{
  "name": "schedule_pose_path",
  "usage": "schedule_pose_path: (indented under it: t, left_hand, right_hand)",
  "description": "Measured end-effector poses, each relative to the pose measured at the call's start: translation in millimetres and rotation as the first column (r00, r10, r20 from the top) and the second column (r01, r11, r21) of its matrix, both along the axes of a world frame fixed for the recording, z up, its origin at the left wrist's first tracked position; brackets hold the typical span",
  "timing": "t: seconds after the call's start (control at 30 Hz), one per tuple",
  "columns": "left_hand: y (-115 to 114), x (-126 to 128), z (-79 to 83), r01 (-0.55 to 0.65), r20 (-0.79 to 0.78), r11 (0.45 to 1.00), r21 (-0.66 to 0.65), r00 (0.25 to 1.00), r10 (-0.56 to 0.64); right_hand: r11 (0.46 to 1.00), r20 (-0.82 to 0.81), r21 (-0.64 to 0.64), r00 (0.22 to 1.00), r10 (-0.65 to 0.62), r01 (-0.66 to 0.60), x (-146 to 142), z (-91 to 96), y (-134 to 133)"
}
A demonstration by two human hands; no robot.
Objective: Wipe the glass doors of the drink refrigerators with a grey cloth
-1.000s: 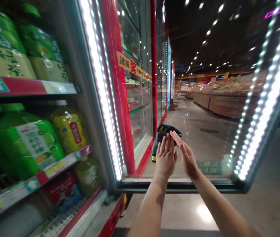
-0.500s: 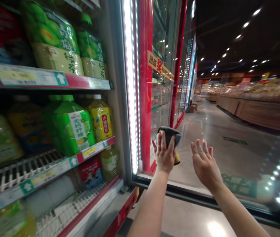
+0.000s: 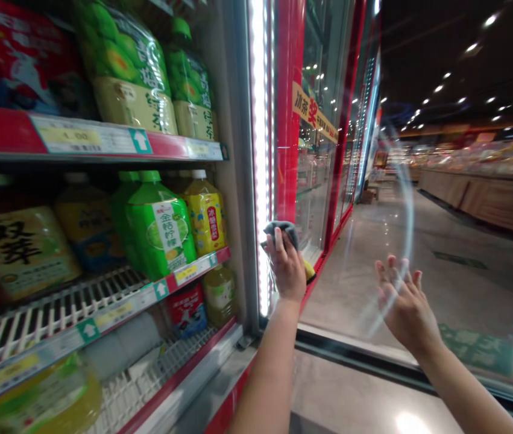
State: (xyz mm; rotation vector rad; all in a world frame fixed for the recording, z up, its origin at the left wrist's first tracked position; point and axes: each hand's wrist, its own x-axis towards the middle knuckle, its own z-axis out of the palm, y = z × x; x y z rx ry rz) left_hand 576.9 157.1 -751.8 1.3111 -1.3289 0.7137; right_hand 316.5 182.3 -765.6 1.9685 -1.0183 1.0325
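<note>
My left hand [image 3: 287, 268] presses a grey cloth [image 3: 283, 229] with a yellow edge against the inside of the open glass fridge door [image 3: 365, 241], close to its hinge side and the lit LED strip [image 3: 261, 150]. Its fingers lie over the cloth. My right hand [image 3: 403, 304] is held up further right in front of the glass, fingers spread, holding nothing. A curved wet smear shows on the glass above it.
The open fridge at left holds shelves [image 3: 102, 144] of large drink bottles, among them a green one [image 3: 159, 226] and a yellow one [image 3: 205, 211]. More red-framed fridge doors [image 3: 342, 132] run along the aisle. Through the glass are the shop floor and wooden display counters [image 3: 486, 199].
The two hands, close together a second ago, have drawn apart. The left hand has slid the cloth left towards the door's hinge edge. The view has turned left, showing more shelves.
</note>
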Motion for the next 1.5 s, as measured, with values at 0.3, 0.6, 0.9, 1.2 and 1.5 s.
schedule_pose_path:
  t: [0.3,0.6,0.9,1.2,1.5]
  left_hand:
    - [16,15,-67.1,0.04,0.119,0.999,0.005,0.992,-0.04]
    - [33,44,-50.1,0.016,0.276,0.997,-0.069,0.961,0.004]
    - [32,72,3.8,-0.178,0.122,0.982,0.066,0.978,0.169]
    - [44,78,-116.2,-0.241,0.208,0.954,0.179,0.957,0.202]
    - [20,58,-55.6,-0.181,0.064,0.978,0.107,0.982,0.175]
  right_hand:
    - [1.0,0.02,0.02,1.0,-0.008,0.008,4,-0.8,-6]
    - [1.0,0.041,0.006,0.999,0.013,-0.013,1,-3.4,-11]
    - [0.999,0.064,-0.023,0.998,0.029,-0.028,4,-6.1,-12]
    - [1.0,0.074,-0.011,0.997,0.015,-0.014,5,-7.2,-8]
    - [1.0,0.061,-0.004,0.998,0.016,-0.016,2,-7.0,-8]
